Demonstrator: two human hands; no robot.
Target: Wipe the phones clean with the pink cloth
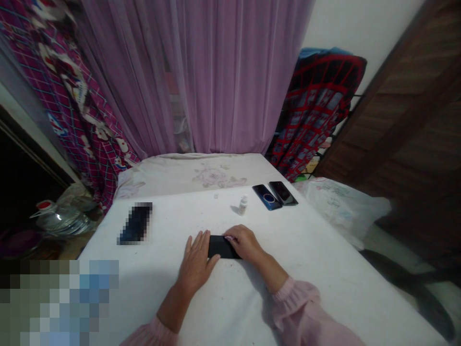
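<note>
We look down at a dark, flat phone (220, 247) lying face-up on the white cloth (173, 216), directly between our two hands, its long axis apparently running left to right across our front, though the right hand hides part of its far-right end. The left hand (196, 262) lies at the left short edge, fingers stretched forward and nearly straight, thumb spread toward the near corner; it is unclenched and seems to brace the phone rather than grip it. The right hand (247, 244) comes over the opposite end, fingers curled and drawn together on a small pinkish wad (229, 238) just above the screen's far edge; whether the wad touches the glass, we cannot tell. So the bare stretch of screen lies to the left of the right hand's pinch, along the long axis, toward the left hand. Beyond the right hand stands a small white bottle (243, 205), apart from both hands.
</note>
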